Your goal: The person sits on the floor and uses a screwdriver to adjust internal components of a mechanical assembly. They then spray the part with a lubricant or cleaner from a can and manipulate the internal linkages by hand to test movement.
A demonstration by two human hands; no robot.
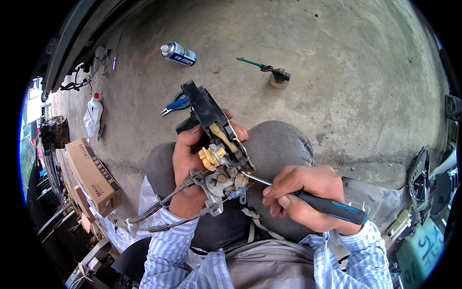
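Mech. unit (222,137), held betw. knees (279,144) | L hand (185,156) curled round it | R hand (310,192) pinching screwdriver (332,208), shaft at metal end (213,187) | status: prob. mid-work; cables (154,208) & yellow gear (209,158) in place; loosening vs. fastening, amt. left: can't tell

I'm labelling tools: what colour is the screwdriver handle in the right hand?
Black with blue accents; the screwdriver handle shows best in the head view.

One latch mechanism (233,157), one blue-black screwdriver (332,208), one spray can (182,54), one pair of pliers (177,103), one white bottle (93,115)
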